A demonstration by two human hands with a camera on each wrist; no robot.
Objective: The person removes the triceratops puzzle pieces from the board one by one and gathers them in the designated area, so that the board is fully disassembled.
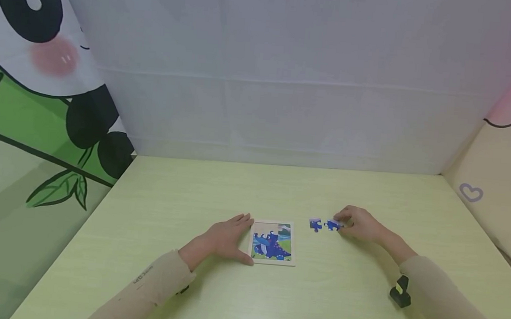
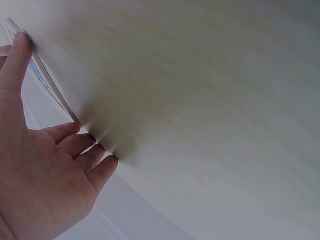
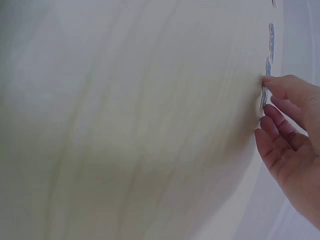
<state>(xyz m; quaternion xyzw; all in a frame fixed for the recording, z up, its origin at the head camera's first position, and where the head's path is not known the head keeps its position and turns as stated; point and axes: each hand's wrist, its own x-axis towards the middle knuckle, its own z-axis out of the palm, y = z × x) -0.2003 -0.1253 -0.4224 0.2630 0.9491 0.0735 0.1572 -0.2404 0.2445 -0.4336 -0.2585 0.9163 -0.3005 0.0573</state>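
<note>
Pale yellow-green worktop [image 1: 271, 306] spreads out before the person, and near its middle lies a small puzzle frame [image 1: 273, 262]; inside its light rim sits a picture of a blue dinosaur [image 1: 272, 247] on green, with a bare tan patch toward the far left; the left hand [image 1: 226, 238] is against the frame's left side, its grip spread, thumb at the near corner and fingertips at the far one.

To the right of the frame, a little apart from it, two blue puzzle pieces lie close together; the left piece [image 1: 315, 225] has knobs showing, and the right piece [image 1: 332, 225] is at the fingertips of the right hand [image 1: 362, 225], whose grip is bent round to pinch it between thumb and finger; the right wrist view shows these pieces only edge-on.

Both arms wear beige sleeves [image 1: 455, 305], the left one with dark marks like lettering; a black device [image 1: 400, 292] sits under the right cuff; behind the worktop hangs a creased white sheet [image 1: 264, 110]; on my left a cartoon panel [image 1: 56, 58] shows a big black eye, a pink cheek and green leaves; on my right a beige panel [image 1: 507, 164] bears a grey-purple heart [image 1: 470, 192].
</note>
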